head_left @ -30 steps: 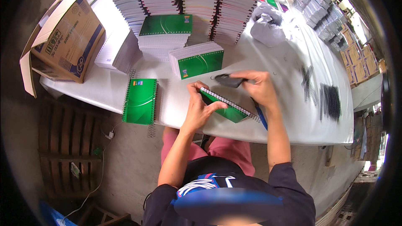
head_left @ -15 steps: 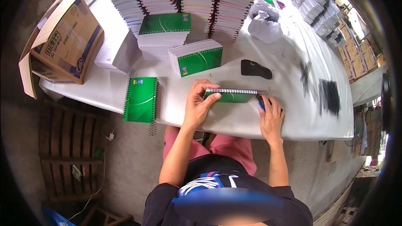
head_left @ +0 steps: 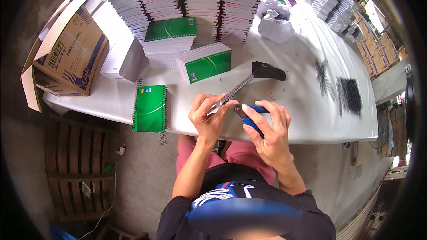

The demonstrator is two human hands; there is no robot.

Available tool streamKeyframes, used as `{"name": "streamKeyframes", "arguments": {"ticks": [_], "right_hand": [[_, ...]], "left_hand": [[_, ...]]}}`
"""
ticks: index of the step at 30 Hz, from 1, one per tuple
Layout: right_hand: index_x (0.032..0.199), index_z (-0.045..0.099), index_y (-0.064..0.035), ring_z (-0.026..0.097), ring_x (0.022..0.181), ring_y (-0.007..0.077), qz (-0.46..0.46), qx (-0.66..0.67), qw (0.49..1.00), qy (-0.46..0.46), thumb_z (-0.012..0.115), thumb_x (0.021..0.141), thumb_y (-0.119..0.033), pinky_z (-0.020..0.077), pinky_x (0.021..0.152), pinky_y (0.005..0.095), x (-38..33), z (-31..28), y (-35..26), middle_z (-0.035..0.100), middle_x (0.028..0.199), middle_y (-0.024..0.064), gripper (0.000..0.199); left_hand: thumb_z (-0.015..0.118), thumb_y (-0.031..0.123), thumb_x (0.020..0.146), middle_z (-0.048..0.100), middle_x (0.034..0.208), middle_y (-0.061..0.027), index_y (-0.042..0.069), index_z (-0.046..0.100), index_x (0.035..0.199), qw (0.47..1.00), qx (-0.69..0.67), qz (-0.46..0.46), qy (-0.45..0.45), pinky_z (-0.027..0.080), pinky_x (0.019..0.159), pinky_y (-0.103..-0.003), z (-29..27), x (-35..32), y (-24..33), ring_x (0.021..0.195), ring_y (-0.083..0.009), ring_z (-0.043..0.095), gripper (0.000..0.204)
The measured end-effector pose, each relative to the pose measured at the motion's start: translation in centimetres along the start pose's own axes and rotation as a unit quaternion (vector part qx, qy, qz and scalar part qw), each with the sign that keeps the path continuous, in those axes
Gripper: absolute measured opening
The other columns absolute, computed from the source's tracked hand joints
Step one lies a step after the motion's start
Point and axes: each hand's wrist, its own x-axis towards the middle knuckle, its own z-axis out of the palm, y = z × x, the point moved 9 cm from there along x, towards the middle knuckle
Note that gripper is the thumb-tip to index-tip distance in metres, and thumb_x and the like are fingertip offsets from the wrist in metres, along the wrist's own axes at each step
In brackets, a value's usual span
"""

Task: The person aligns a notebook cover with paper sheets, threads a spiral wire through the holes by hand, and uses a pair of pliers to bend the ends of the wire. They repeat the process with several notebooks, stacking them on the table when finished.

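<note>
My left hand [head_left: 206, 118] is closed on a spiral notebook [head_left: 239, 88], seen edge-on with its wire-bound spine up and slanting away toward a black cloth-like piece [head_left: 268, 71]. In my right hand [head_left: 272, 135] are blue-handled cutting pliers [head_left: 252, 122]. Their handles are spread, and the metal jaws sit beside the near end of the spine, close to my left fingertips. Whether the jaws touch the wire I cannot tell. Small curled wire bits [head_left: 272, 98] lie on the white-covered table [head_left: 307, 120] beyond the pliers.
A green spiral notebook [head_left: 150, 109] lies at the left front edge. Loose green-covered pads [head_left: 208, 66] and tall stacks of bound notebooks [head_left: 200, 6] stand behind. An opened carton [head_left: 73, 51] is at far left. Black spiral coils [head_left: 349, 95] lie right, a plastic bag [head_left: 275, 24] farther back.
The notebook has turned from lying crosswise to pointing away from me. My right hand has brought the pliers leftward from its far end to the near end, their handles now spread.
</note>
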Motion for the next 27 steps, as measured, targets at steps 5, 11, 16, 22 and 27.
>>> {"name": "streamKeyframes", "arguments": {"ticks": [5,11,16,22,27], "right_hand": [[0.121,0.061,-0.0219,0.048,0.107,0.027,0.007,-0.003,1.0,-0.012,0.063,0.084,-0.031,0.0284,0.096,0.0453,0.1,0.5,0.0,0.052,0.115,0.0088,0.038],[0.12,0.061,-0.0199,0.049,0.104,0.027,0.007,0.032,0.999,-0.007,0.062,0.085,-0.03,0.0311,0.092,0.0423,0.1,0.4,0.3,0.053,0.111,0.0091,0.036],[0.12,0.061,-0.0194,0.05,0.101,0.026,0.027,0.08,0.996,-0.038,0.061,0.086,-0.029,0.0329,0.087,0.0397,0.0,1.3,0.7,0.054,0.108,0.0088,0.035],[0.12,0.061,-0.018,0.052,0.096,0.0246,0.0,0.063,0.998,-0.02,0.061,0.087,-0.028,0.0368,0.08,0.0366,-0.2,1.1,0.2,0.055,0.104,0.008,0.035],[0.121,0.058,-0.0088,0.057,0.088,0.0211,0.195,0.45,0.856,-0.166,0.055,0.093,-0.029,0.0449,0.073,0.0329,-1.5,4.6,2.0,0.059,0.094,0.0105,0.035]], "left_hand": [[0.084,0.013,0.058,0.061,0.071,-0.0006,0.009,0.071,0.082,0.994,0.072,0.087,0.011,0.037,0.065,-0.028,-0.6,-0.1,1.5,0.064,-0.0155,0.053,0.028],[0.082,0.0,0.059,0.061,0.074,-0.0042,0.005,0.07,0.083,0.985,0.101,0.142,-0.005,0.041,0.058,-0.025,-0.3,0.1,3.0,0.067,-0.0149,0.057,0.027],[0.082,-0.001,0.057,0.06,0.071,-0.0028,0.006,0.07,0.083,0.984,0.095,0.153,0.012,0.038,0.059,-0.025,-0.5,0.0,3.3,0.064,-0.0142,0.054,0.03],[0.085,0.002,0.054,0.059,0.069,-0.0008,0.007,0.069,0.082,0.983,0.093,0.155,0.018,0.037,0.063,-0.027,-0.5,0.0,3.6,0.062,-0.015,0.052,0.032],[0.086,0.005,0.053,0.057,0.068,0.0003,0.009,0.067,0.081,0.97,0.102,0.22,0.019,0.037,0.063,-0.027,-0.5,-0.4,4.2,0.062,-0.0154,0.052,0.035]]}}
